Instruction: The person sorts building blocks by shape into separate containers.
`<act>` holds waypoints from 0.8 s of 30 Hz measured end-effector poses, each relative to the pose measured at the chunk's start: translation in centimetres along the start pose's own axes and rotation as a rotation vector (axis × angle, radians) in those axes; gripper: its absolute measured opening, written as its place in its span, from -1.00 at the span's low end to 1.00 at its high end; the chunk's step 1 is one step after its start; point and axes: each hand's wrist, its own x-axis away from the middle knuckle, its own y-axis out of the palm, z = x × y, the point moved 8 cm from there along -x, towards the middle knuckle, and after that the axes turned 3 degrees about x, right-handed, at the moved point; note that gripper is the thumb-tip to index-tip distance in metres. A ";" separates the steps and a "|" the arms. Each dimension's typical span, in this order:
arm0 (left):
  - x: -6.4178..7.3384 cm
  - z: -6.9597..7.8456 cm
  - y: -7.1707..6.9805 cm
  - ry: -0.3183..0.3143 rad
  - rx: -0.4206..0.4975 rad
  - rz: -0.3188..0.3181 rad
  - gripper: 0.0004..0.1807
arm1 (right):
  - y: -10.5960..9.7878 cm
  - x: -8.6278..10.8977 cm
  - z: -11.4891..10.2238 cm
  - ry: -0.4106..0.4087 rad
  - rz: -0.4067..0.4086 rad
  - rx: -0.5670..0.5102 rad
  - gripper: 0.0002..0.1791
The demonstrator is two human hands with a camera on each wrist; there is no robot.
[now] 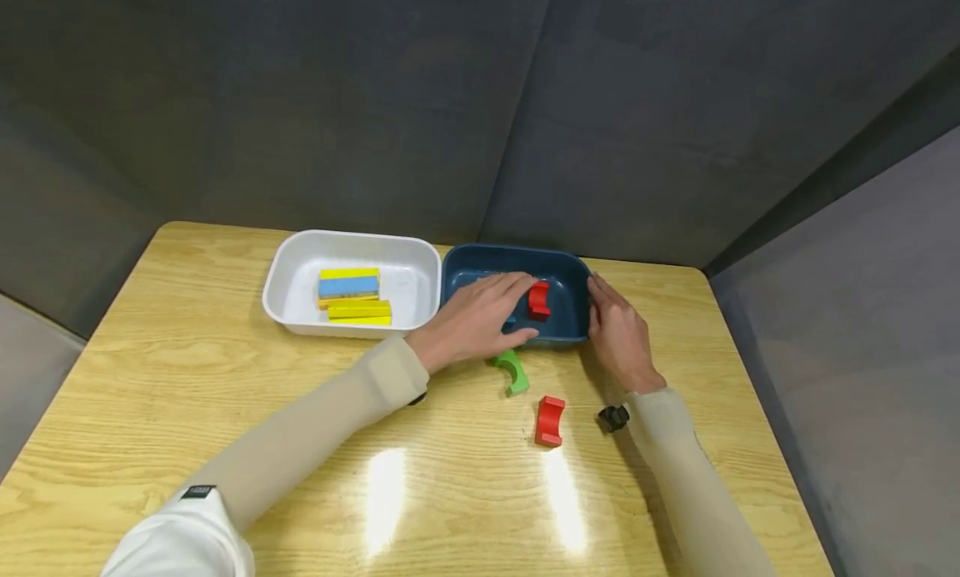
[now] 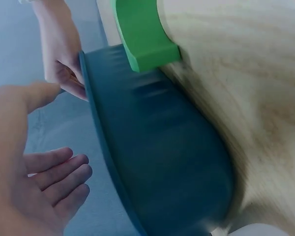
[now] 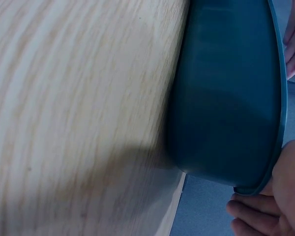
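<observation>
My left hand hovers over the left part of a dark blue plastic bin, fingers extended and thumb held apart. In the left wrist view its fingers are loosely bent with nothing between them. At the bin's right end, my right hand holds the rim, with fingers bent around the corner in the right wrist view. Inside the bin lies a red arch block. A bit of a blue piece shows beside my left hand, which hides the rest.
Just in front of the bin lies a green arch block; nearer still is another red arch block. To the left stands a white bin holding several yellow blocks and a blue block. A dark partition rises behind the table.
</observation>
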 end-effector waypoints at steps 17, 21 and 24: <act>6.4 2.6 -1.5 0.022 0.178 0.052 -0.19 | 0.0 -0.1 0.0 0.001 0.000 -0.014 -0.50; 7.7 3.5 -0.9 0.041 0.211 0.029 -0.17 | 0.0 0.0 -0.1 0.002 -0.004 -0.015 -0.49; 8.3 4.1 -0.2 0.056 0.237 0.007 -0.16 | 0.0 0.0 -0.2 0.006 -0.002 -0.014 -0.49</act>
